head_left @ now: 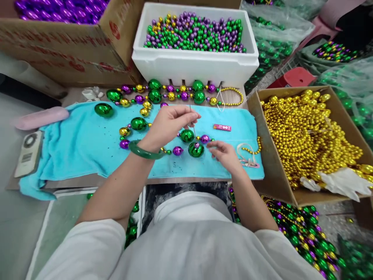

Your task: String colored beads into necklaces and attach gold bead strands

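My left hand (171,121), with a green bangle on its wrist, pinches a thin needle-like rod (194,130) that slants down toward a big green bead (196,149). A small purple bead (197,144) sits at the top of that bead. Just right of it my right hand (223,152) hovers with fingers apart and nothing visible in them. A string of beads with a green bead (187,135) and a purple bead (205,139) lies behind on the blue towel (87,155). Another purple bead (177,151) rests between my left wrist and the big green bead.
Finished-looking strands (154,96) lie along the back, before a white foam box (195,62) of small beads. A carton (276,155) of gold beads stands right. A pink lighter (222,127) and looped cord (247,155) lie on the towel; a loose green bead (104,110) is left.
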Motion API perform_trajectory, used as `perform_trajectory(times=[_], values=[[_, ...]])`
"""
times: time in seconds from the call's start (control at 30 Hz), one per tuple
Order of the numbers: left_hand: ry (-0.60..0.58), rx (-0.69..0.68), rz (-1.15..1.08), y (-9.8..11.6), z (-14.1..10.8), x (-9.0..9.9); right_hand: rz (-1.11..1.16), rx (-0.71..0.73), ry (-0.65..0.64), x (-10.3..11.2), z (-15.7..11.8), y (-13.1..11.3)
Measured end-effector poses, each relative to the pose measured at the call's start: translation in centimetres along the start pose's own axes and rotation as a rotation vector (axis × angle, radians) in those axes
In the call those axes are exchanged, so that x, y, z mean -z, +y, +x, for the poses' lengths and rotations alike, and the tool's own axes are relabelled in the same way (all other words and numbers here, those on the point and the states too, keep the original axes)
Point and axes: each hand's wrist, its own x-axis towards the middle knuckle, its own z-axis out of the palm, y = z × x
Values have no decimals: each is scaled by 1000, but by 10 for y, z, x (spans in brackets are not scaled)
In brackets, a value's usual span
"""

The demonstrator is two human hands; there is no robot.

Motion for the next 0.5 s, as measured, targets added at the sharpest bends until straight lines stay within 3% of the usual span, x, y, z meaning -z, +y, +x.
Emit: perform_trajectory(times=[0.07, 0.13, 0.3, 0.5], values=[[-4, -9, -28, 8, -3, -8, 77, 116, 48, 0, -5, -8], [-16, -23, -53, 16, -4, -15, 148, 190, 8, -4, -9, -17], [2, -187, -30, 31, -6, -27, 194, 186, -123, -15, -11, -24], [80, -247, -77, 22, -8, -22, 230, 225, -10, -9, -15, -15]])
